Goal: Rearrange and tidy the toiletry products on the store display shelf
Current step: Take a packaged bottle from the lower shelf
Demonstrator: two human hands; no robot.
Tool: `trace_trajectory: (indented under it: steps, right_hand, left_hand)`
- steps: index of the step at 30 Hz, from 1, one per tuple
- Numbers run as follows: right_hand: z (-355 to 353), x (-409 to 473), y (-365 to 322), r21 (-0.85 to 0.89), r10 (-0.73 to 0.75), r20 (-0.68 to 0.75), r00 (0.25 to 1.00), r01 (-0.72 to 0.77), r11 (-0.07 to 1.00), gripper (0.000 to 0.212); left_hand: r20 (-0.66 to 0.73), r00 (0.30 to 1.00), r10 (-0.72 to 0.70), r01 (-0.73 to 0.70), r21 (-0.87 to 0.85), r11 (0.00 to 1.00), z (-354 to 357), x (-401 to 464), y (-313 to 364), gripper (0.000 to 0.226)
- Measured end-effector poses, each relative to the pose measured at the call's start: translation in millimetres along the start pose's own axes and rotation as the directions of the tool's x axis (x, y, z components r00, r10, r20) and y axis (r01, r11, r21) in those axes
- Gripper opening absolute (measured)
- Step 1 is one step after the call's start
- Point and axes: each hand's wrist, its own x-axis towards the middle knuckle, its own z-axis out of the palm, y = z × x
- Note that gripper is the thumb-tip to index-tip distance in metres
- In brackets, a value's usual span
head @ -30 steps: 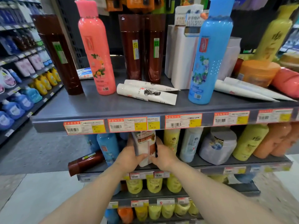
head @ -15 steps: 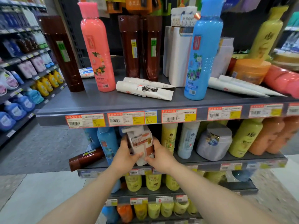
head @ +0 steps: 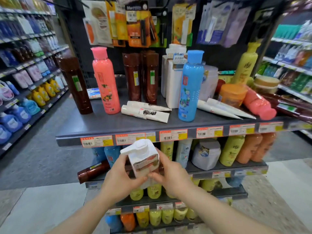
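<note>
- Left hand [head: 120, 179] and right hand [head: 170, 173] grip a white pump bottle [head: 143, 161], fingers curled around it, before the shelf edge [head: 152, 137].
- Its base is hidden (label blurred).

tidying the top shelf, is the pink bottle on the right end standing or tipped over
Tipped over: the pink bottle lies on its side on the top shelf, cap toward the front edge.

single head view, facing forward and down, close on display shelf [head: 108, 127], aisle floor below
</note>
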Motion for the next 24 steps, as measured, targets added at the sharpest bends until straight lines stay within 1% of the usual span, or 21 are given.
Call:
trace_trajectory:
  steps: [2, 4, 6, 8, 13, 17, 19, 20, 22, 23, 24]
  right_hand:
    - [-23, -6, -18, 0.035, -0.066, -0.036, 0.997, 0.067, 0.997, 0.074]
    - [-44, -7, -36, 0.081, -0.133, -0.086, 0.987, 0.140, 0.987, 0.062]
    - [-61, -5, -53, 0.089, -0.191, -0.144, 0.971, 0.205, 0.975, 0.058]
    - [-77, 0, -65, 0.084, -0.232, -0.202, 0.952, 0.252, 0.964, 0.057]
    - [-113, 21, -77, 0.099, -0.248, -0.285, 0.926, 0.285, 0.953, 0.054]
    - [-137, 40, -84, 0.064, -0.271, -0.356, 0.894, 0.313, 0.948, 0.041]
    - [-147, 49, -86, 0.075, -0.271, -0.349, 0.897, 0.315, 0.946, 0.037]
    - [-151, 54, -85, 0.092, -0.260, -0.337, 0.905, 0.307, 0.947, 0.039]
    - [-158, 63, -77, 0.151, -0.186, -0.334, 0.924, 0.247, 0.957, 0.054]
    - [-160, 65, -69, 0.176, -0.129, -0.355, 0.926, 0.202, 0.963, 0.061]
    - [-162, 66, -59, 0.186, -0.078, -0.387, 0.919, 0.160, 0.970, 0.063]
  left_hand:
    - [0.012, 0.998, 0.068, -0.068, 0.001, 0.998, -20, 0, 29, 0.080]
    - [0.052, 0.994, 0.099, -0.094, -0.089, 0.992, -38, 5, 56, 0.078]
    - [0.054, 0.990, 0.129, -0.120, -0.146, 0.982, -53, 13, 76, 0.075]
    - [0.025, 0.986, 0.165, -0.160, -0.132, 0.978, -64, 24, 93, 0.071]
    - [-0.015, 0.968, 0.250, -0.250, -0.056, 0.967, -78, 58, 136, 0.066]
    - [0.007, 0.964, 0.266, -0.263, -0.125, 0.957, -82, 83, 161, 0.062]
    - [0.000, 0.964, 0.266, -0.264, -0.123, 0.957, -84, 94, 169, 0.062]
    - [-0.014, 0.967, 0.256, -0.255, -0.124, 0.959, -84, 98, 171, 0.063]
    - [-0.048, 0.976, 0.215, -0.219, -0.132, 0.967, -85, 106, 173, 0.065]
    - [-0.060, 0.981, 0.187, -0.194, -0.157, 0.968, -84, 109, 173, 0.064]
    - [-0.067, 0.985, 0.161, -0.171, -0.191, 0.967, -84, 111, 171, 0.062]
